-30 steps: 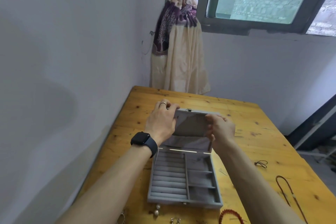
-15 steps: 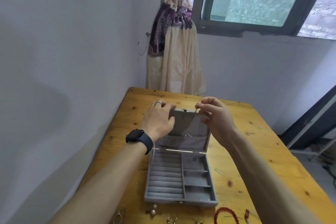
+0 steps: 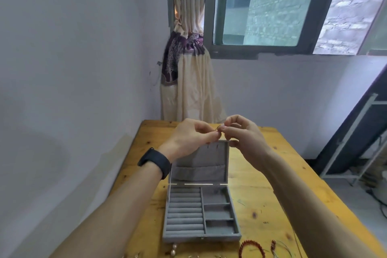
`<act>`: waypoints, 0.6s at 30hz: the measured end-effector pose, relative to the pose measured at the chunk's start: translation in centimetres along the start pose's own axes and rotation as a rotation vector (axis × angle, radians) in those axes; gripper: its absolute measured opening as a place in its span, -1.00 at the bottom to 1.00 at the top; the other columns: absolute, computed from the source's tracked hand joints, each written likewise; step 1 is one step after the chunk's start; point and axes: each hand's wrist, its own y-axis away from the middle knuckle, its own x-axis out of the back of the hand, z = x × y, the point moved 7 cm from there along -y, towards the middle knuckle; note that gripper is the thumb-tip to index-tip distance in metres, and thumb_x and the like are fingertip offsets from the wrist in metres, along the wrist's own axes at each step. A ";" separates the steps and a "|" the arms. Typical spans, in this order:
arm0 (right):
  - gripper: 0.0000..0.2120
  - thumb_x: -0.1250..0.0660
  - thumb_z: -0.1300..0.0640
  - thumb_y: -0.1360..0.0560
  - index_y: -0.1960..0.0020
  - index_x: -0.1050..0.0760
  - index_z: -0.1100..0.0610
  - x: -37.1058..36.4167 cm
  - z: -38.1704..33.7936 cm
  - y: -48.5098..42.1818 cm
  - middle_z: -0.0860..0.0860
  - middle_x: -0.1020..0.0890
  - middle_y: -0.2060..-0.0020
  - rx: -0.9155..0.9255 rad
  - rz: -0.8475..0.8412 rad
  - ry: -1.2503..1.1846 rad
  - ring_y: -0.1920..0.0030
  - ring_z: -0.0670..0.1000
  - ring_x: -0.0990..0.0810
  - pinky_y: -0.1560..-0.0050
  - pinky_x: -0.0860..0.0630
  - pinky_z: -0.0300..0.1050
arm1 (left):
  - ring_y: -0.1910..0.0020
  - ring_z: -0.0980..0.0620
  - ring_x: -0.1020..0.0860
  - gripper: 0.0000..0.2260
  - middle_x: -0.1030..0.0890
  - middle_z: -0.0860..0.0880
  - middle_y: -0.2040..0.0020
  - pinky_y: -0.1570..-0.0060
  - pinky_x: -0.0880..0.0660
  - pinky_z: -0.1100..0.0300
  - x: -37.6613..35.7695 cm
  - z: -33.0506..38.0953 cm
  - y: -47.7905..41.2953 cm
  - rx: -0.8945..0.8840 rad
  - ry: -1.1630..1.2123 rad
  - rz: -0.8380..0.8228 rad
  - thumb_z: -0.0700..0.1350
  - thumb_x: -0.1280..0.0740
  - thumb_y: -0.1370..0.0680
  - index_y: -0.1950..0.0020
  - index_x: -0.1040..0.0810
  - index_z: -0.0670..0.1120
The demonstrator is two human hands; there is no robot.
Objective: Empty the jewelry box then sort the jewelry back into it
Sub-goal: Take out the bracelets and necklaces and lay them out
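The grey jewelry box stands open on the wooden table, its ring rolls and side compartments holding nothing, its lid upright. Above the lid's top edge my left hand and my right hand meet fingertip to fingertip. Between them they pinch a small ring, which the fingers mostly hide. A black watch sits on my left wrist.
Along the table's near edge lie a red bead bracelet, pearl earrings and other small pieces. A wall runs close on the left. A tied curtain hangs behind the table's far edge, under a window.
Both hands have let go of the lid and risen above it, coming together on a small ring. The lid stays upright. The camera has tilted upward.
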 end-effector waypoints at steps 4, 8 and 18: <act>-0.93 -0.37 0.26 -0.57 0.03 -0.49 0.13 1.2 -0.6 2.1 -0.05 -0.63 0.28 0.000 0.024 -0.024 0.31 -0.07 -0.48 0.31 -0.42 -0.21 | 0.15 0.16 -0.66 -0.85 -0.71 0.08 0.19 0.04 -0.61 0.20 0.0 2.2 1.1 -0.016 0.016 -0.031 0.09 -0.46 -0.50 0.07 -0.72 0.03; -0.84 -0.30 0.21 -0.62 -0.16 -0.59 0.15 1.1 -0.2 4.4 -0.03 -0.59 0.22 -0.040 -0.115 -0.018 0.30 -0.10 -0.49 0.31 -0.46 -0.26 | 0.16 0.06 -0.67 -0.79 -0.70 0.00 0.18 0.02 -0.59 0.13 -0.2 4.8 1.9 0.034 0.100 -0.077 0.02 -0.40 -0.56 0.00 -0.67 -0.12; -0.77 -0.32 -0.03 -0.58 0.07 -0.60 0.13 1.0 4.0 12.8 0.00 -0.59 0.17 -0.112 -0.267 0.010 0.14 -0.06 -0.51 0.14 -0.43 -0.20 | 0.38 0.01 -0.45 -0.80 -0.42 0.02 0.39 0.19 -0.46 0.09 -2.3 6.3 3.8 0.159 0.295 -0.084 -0.02 -0.35 -0.60 0.01 -0.64 -0.15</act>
